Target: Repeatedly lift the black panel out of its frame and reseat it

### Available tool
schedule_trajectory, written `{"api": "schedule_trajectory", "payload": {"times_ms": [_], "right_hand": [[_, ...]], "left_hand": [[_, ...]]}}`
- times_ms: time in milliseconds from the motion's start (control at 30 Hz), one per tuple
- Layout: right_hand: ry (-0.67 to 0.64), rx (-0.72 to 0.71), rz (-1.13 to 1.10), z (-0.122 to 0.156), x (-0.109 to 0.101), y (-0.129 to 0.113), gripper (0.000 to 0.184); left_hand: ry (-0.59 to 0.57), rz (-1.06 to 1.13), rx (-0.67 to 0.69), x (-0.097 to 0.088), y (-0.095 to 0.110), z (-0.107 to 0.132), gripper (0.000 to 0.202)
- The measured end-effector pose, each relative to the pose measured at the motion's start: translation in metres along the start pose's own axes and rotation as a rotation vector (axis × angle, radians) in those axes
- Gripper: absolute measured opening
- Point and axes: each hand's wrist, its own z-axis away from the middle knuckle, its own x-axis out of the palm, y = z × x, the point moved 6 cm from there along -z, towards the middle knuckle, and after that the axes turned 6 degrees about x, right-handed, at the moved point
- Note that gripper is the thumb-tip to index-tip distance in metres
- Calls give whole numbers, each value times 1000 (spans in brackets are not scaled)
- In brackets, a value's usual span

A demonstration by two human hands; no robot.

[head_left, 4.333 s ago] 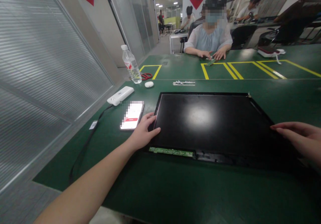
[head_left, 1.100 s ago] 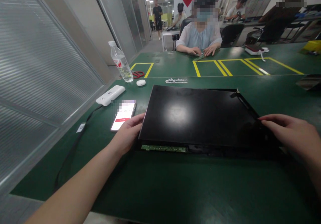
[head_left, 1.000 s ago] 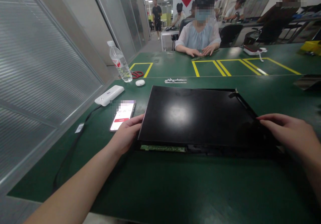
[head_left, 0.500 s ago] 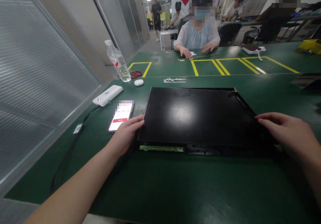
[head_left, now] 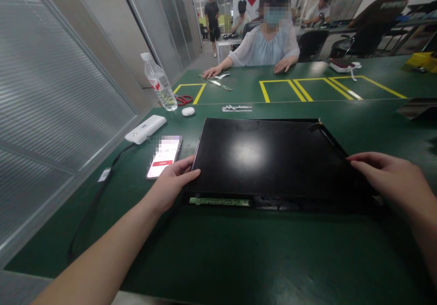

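A large black display panel (head_left: 266, 157) lies flat on the green table (head_left: 239, 250), with a narrow green circuit strip (head_left: 219, 201) along its near edge. My left hand (head_left: 170, 184) grips the panel's near left edge, thumb on top. At the panel's right edge my right hand (head_left: 389, 180) has its fingers curled over the rim. A thin black frame piece (head_left: 327, 134) shows along the far right corner.
A lit phone (head_left: 164, 156), a white power bank (head_left: 145, 129) with a black cable, a water bottle (head_left: 159, 83), red scissors (head_left: 184, 99) and a white earbud case (head_left: 188, 111) lie at left. A person sits across the table with an arm stretched out.
My left thumb has moved onto the panel's top at the left edge. The panel and my right hand have stayed about where they were. The person opposite has reached an arm out sideways.
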Motion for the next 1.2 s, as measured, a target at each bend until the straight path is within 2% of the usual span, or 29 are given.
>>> {"api": "schedule_trajectory", "payload": {"times_ms": [267, 467, 700, 900, 1200], "right_hand": [[-21, 23, 8, 0, 1, 0, 39], [-31, 42, -9, 2, 0, -1, 38], [-39, 61, -19, 6, 0, -7, 38], [-23, 14, -69, 2, 2, -2, 39], [-39, 80, -92, -6, 6, 9, 51]], "left_hand": [[7, -12, -7, 1, 1, 1, 46], [36, -85, 104, 2, 11, 1, 48], [-1, -46, 161, 0, 12, 3, 45], [16, -17, 218, -1, 14, 5, 44], [-2, -4, 290, 4, 21, 9, 41]]}}
